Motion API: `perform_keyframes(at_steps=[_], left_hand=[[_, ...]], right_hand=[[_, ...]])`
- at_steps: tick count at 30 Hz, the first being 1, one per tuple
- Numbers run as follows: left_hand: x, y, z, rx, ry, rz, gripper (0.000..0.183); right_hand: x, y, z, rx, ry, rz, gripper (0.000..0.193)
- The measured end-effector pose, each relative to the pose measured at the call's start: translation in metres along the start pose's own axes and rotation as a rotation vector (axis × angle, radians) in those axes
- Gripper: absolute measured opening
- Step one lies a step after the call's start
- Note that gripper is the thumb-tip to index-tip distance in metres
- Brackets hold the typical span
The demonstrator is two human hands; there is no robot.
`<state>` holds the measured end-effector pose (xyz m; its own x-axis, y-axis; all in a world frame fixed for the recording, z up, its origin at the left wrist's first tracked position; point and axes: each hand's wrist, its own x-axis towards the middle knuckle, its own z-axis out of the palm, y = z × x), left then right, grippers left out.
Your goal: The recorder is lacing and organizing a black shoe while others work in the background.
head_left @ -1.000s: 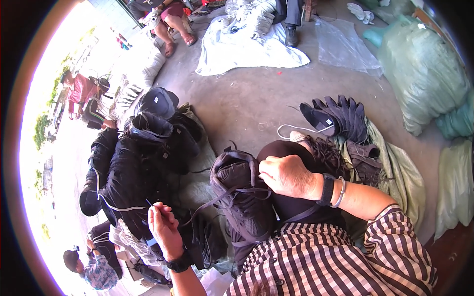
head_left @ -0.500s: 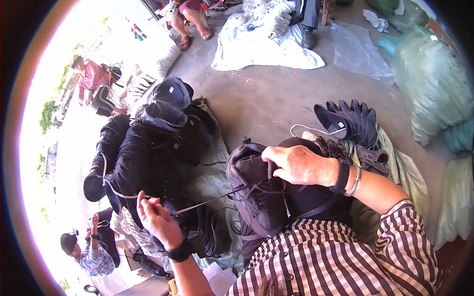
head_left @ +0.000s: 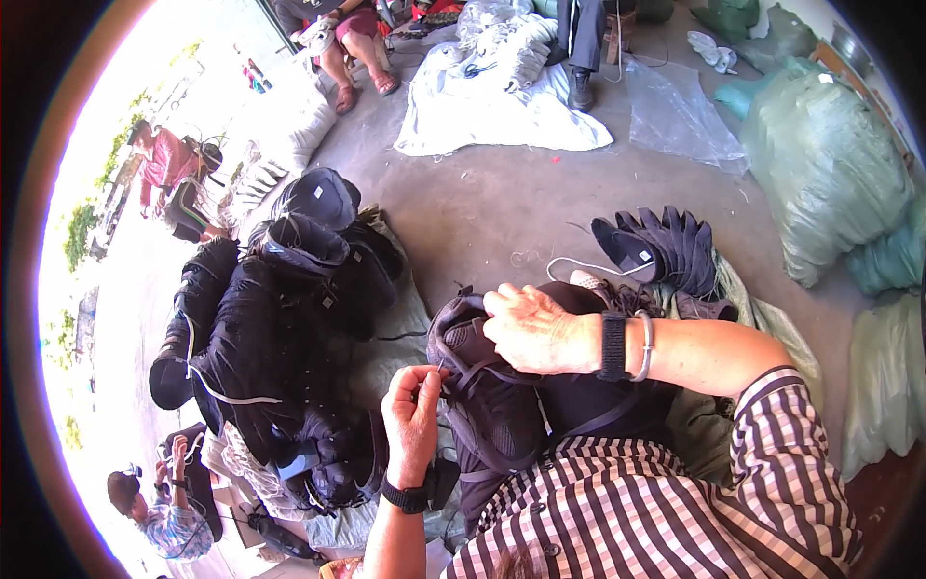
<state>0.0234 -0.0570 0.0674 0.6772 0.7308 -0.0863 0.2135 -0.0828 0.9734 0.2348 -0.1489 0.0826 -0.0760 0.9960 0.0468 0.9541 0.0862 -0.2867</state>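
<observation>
A black sneaker (head_left: 497,420) rests on my lap, its toe toward me and its opening facing away. My left hand (head_left: 413,425) is at the shoe's left edge. Its thumb and forefinger are pinched on a dark shoelace, of which only a bit shows at the fingertips. Across the opening and the lacing lies my right hand (head_left: 542,333), fingers curled over the shoe's upper right side. Its fingertips are partly hidden against the dark upper. Loops of lace cross the front of the shoe.
A large heap of black shoe uppers (head_left: 280,318) lies at my left, tied with white cord. More nested uppers (head_left: 666,251) sit to the right. Bulging green sacks (head_left: 830,164) line the right side. Beyond are a white sheet (head_left: 463,116) and several seated people.
My left hand has moved right, from the end of a stretched lace to the shoe's edge. My right hand has shifted slightly left and turned over the opening. The view has swung slightly.
</observation>
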Motion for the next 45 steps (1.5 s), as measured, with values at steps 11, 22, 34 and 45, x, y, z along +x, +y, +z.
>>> perform_keyframes(at_steps=[11,22,34,45], left_hand=[[-0.002,0.003,0.004,-0.172,-0.018,-0.070,0.015],[-0.003,0.004,0.005,-0.220,-0.026,-0.161,0.016],[0.000,-0.001,0.002,-0.116,-0.052,-0.114,0.014],[0.006,0.011,0.008,-0.130,0.045,-0.117,0.012]], right_hand=[[-0.006,0.083,-0.007,1.126,0.424,0.672,0.020],[-0.033,0.011,-0.007,1.187,-0.303,0.588,0.018],[-0.003,0.005,-0.020,0.780,0.215,0.268,0.011],[0.021,-0.007,0.005,0.986,-0.075,0.187,0.017]])
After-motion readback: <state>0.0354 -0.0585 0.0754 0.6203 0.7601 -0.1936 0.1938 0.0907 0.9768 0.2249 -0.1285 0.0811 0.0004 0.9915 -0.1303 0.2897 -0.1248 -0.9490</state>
